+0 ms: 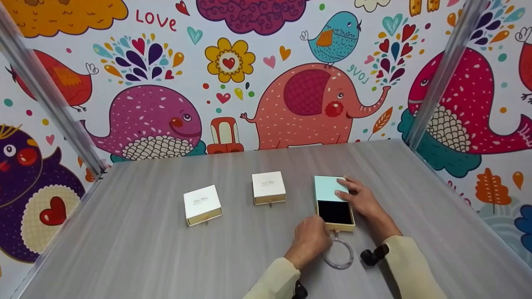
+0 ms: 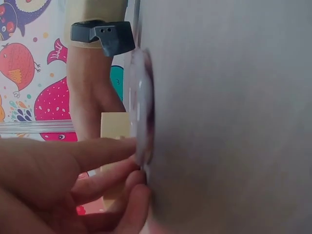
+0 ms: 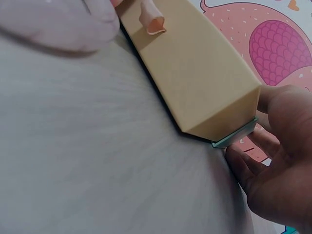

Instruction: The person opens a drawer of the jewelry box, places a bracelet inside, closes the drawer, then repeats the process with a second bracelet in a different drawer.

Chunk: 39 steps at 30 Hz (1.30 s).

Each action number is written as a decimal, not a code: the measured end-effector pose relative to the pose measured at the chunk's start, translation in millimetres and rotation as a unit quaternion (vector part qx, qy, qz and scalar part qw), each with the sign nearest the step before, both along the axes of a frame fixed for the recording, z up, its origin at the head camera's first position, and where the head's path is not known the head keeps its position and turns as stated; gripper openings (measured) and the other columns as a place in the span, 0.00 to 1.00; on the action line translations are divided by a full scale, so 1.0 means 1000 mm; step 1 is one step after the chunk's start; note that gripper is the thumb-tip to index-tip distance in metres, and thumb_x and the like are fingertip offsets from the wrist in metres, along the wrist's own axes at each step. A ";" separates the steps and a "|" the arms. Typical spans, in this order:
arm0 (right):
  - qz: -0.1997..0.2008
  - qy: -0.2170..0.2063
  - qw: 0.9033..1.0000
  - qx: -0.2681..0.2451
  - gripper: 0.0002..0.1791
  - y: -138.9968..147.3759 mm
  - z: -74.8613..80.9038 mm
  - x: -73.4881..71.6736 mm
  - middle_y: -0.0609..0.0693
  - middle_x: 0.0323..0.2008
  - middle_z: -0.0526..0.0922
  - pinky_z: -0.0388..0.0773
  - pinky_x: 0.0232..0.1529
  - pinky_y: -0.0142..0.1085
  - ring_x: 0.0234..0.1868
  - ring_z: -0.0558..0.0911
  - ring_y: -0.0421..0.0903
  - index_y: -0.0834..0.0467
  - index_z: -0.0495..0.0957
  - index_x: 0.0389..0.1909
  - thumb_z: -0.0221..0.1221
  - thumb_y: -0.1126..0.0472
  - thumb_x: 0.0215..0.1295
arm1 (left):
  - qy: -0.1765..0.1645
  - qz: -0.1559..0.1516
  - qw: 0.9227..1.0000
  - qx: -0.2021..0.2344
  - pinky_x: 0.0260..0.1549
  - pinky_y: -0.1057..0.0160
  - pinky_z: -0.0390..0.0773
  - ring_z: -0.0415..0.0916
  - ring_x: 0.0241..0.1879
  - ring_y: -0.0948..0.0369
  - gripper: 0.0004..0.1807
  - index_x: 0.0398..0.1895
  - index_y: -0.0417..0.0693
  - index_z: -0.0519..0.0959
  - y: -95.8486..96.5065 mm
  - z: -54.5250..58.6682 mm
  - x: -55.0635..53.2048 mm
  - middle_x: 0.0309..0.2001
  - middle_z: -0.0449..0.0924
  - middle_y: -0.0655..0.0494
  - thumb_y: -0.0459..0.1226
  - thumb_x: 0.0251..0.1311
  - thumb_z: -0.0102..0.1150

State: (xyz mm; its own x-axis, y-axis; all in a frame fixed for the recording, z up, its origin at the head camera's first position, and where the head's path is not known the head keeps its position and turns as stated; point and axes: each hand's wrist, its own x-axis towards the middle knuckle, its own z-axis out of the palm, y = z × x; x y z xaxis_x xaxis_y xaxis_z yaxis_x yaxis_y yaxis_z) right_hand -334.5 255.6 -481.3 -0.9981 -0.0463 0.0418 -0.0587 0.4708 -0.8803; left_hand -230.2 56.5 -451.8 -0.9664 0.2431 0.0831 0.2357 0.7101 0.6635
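A teal slide-out gift box [image 1: 328,187] lies on the table with its drawer partly out, showing a black lining [image 1: 334,212]. The right hand [image 1: 367,201] grips the teal sleeve, fingers over its top and side. In the right wrist view, a pinkish ribbon tab [image 3: 152,22] sticks out of the cream drawer front [image 3: 204,80]. Just in front of the drawer lies a translucent, pale lilac bangle [image 1: 340,266]. My left hand [image 1: 311,236] pinches the bangle's near-left edge; the left wrist view shows fingertips [image 2: 127,145] against the ring [image 2: 141,92].
Two white boxes with gold-coloured drawer fronts stand to the left: one in the middle [image 1: 269,185], another farther left [image 1: 203,202]. Behind the grey table [image 1: 145,232] rises a wall with cartoon animals [image 1: 307,108]. Metal posts [image 1: 442,79] stand at the back corners.
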 end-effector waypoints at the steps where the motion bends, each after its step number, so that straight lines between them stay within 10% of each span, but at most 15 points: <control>1: 0.000 0.002 1.000 -0.001 0.31 0.000 0.000 0.000 0.61 0.78 0.55 0.53 0.78 0.54 0.79 0.54 0.62 0.62 0.69 0.70 0.62 0.56 0.69 | 0.002 -0.002 1.000 0.000 0.14 0.70 0.55 0.56 0.17 0.67 0.22 0.06 0.51 0.69 0.000 0.000 0.000 0.11 0.55 0.66 0.25 0.47 0.67; 39: 0.001 -0.003 1.000 0.004 0.32 0.000 0.002 0.002 0.60 0.78 0.55 0.52 0.78 0.54 0.79 0.53 0.62 0.61 0.68 0.71 0.62 0.55 0.69 | -0.048 -0.048 0.993 0.100 0.10 0.73 0.51 0.54 0.12 0.69 0.25 0.07 0.51 0.64 0.005 -0.004 0.003 0.10 0.54 0.67 0.23 0.53 0.59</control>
